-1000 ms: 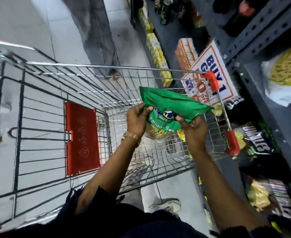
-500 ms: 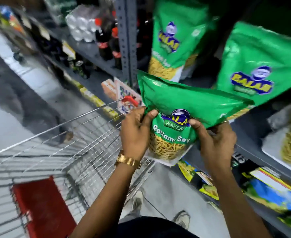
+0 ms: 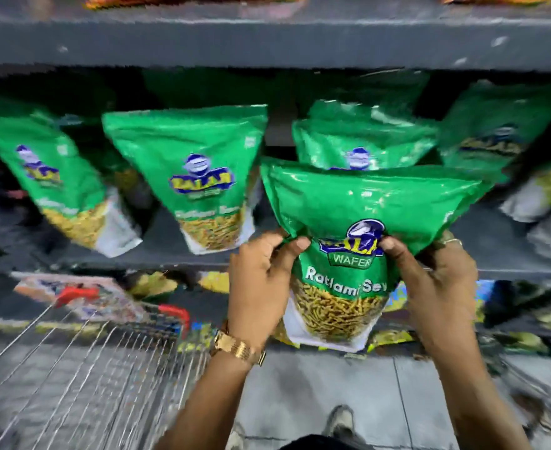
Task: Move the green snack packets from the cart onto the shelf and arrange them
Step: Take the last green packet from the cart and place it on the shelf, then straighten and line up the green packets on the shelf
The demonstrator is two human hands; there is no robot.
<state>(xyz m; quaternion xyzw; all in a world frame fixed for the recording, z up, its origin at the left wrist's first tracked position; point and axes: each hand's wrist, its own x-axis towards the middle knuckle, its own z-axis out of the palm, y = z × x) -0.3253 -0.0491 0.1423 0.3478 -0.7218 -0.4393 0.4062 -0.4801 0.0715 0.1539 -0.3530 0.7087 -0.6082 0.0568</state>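
We face a grey metal shelf in a shop aisle, lined with green snack packets standing tilted in a row: one at the far left, one left of centre, one behind the packet we hold, and a blurred one at the right. We hold a green Ratlami Sev packet upright in front of the shelf edge, not resting on it. Our left hand pinches its left side, thumb on the front. Our right hand grips its right side the same way. A gold watch sits on the left wrist. The wire cart is at lower left, below the packet.
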